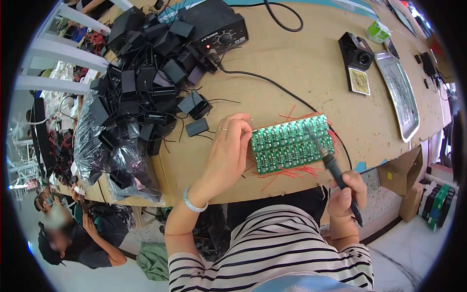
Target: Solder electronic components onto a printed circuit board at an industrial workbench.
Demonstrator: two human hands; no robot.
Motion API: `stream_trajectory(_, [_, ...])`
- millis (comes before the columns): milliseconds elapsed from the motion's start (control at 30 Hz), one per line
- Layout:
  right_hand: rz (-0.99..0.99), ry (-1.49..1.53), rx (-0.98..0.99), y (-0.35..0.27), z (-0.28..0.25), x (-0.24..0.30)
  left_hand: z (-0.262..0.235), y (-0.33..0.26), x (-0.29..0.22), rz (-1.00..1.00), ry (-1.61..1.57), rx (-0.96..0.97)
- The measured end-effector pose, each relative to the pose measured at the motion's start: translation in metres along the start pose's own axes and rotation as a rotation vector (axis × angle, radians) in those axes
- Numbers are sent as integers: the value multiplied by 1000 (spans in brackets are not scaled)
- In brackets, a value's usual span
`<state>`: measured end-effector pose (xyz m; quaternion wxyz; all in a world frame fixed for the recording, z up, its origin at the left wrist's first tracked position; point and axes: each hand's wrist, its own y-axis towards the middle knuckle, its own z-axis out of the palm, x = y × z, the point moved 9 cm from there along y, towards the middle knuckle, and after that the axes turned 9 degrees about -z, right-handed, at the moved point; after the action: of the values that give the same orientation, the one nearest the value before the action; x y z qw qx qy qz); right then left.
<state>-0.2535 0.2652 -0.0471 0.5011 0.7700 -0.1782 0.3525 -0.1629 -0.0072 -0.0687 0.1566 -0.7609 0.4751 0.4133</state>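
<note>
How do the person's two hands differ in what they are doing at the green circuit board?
The left hand rests with bent fingers on the left edge of the green circuit board; the right hand stays off the board, below it. The left hand holds no tool that shows, while the right hand grips a soldering iron whose tip reaches the board. The left hand wears a ring, with a pale bracelet on its wrist; the right shows neither. Both are bare.

Small green-and-white carton (378, 31) at far right of worktop (301, 63), lying tilted. Clear plastic bag (104, 155) at left edge, holding black boxes. Brown cardboard box (401, 173) below right edge. No screens or signs seen.
</note>
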Motion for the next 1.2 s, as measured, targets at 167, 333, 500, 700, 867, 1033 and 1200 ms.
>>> stream_trajectory(167, [-34,-266,82,-14,-16,5,23,-23,4,-164,106,227])
stream_trajectory(333, [118,-173,72,-39,-21,-1,52,-92,-34,-176,134,454])
stream_trajectory(500, [-51,-254,63,-54,-21,5,69,-90,-65,-1,43,422])
stream_trajectory(700, [-123,-209,45,-66,10,21,42,14,-44,-95,113,188])
stream_trajectory(867, [-129,-177,41,-61,21,12,61,25,-27,23,157,313])
stream_trajectory(1033, [-45,-18,107,-40,5,-23,40,-29,-15,-138,150,273])
stream_trajectory(1200, [-70,75,335,-7,2,-45,38,-81,-19,-330,13,190])
